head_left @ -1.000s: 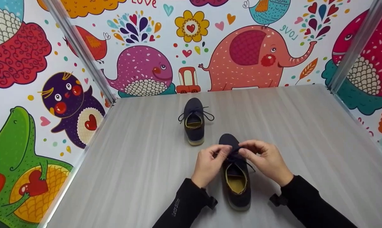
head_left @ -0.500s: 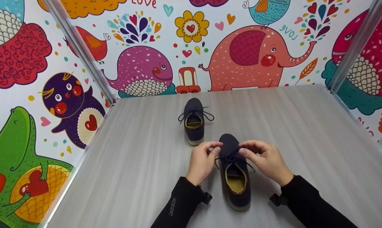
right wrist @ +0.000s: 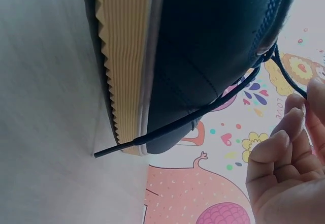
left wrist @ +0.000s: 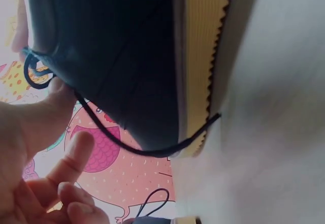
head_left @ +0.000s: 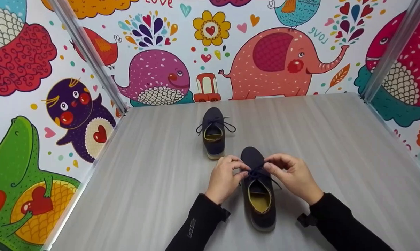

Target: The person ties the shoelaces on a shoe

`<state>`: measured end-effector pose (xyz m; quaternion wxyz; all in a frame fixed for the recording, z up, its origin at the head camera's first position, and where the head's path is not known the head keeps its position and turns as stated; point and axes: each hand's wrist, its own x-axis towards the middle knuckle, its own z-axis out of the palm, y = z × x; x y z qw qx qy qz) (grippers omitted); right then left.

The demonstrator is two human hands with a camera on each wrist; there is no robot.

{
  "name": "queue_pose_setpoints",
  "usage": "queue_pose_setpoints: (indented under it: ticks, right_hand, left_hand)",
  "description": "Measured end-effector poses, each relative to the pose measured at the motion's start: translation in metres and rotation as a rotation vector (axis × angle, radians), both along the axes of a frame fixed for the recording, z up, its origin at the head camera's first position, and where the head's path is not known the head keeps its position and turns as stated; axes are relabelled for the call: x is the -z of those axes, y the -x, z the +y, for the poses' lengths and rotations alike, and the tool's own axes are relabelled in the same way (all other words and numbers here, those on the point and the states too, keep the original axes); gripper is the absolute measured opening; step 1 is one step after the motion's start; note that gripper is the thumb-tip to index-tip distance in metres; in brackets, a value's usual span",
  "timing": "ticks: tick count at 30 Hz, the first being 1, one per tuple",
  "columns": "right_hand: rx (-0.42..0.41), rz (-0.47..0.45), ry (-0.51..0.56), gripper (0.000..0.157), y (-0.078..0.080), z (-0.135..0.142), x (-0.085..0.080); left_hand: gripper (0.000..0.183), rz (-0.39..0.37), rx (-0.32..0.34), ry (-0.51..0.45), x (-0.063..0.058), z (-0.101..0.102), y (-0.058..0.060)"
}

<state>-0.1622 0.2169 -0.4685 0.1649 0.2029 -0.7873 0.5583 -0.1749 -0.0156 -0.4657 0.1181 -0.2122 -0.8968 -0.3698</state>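
A dark navy lace-up shoe (head_left: 253,157) stands on the grey wood-grain surface, toe away from me. My left hand (head_left: 224,179) is at the left of its knot, thumb and index finger about a small loop of the shoelace (left wrist: 33,82); the contact is partly hidden in the head view. On the other side my right hand (head_left: 297,177) pinches the right lace loop (right wrist: 289,76) between thumb and index finger, drawn out from the knot. A loose lace end (right wrist: 167,127) hangs down the shoe's right side, another (left wrist: 137,150) down its left.
The matching shoe (head_left: 213,136), its lace tied in a bow, stands farther back and slightly left. Printed cartoon wall panels (head_left: 154,75) enclose the surface (head_left: 154,167) at the back and both sides, with metal posts at the back corners.
My left hand let go of the lace and drew back leftward, then returned to the left side of the knot. My right hand has kept its pinch almost unmoved.
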Motion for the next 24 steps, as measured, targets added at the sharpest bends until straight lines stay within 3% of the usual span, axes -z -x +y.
queue_pose_setpoints:
  ticks: [10,24]
  right_hand:
    - [0.023,-0.161,-0.015,0.003,-0.004,0.011,0.004]
    - [0.049,-0.275,-0.018,0.008,-0.006,0.033,0.015]
  left_hand:
    - [0.003,0.014,-0.004,-0.017,0.000,-0.010,0.000]
    - [0.006,-0.002,-0.019,-0.043,0.002,-0.025,0.000]
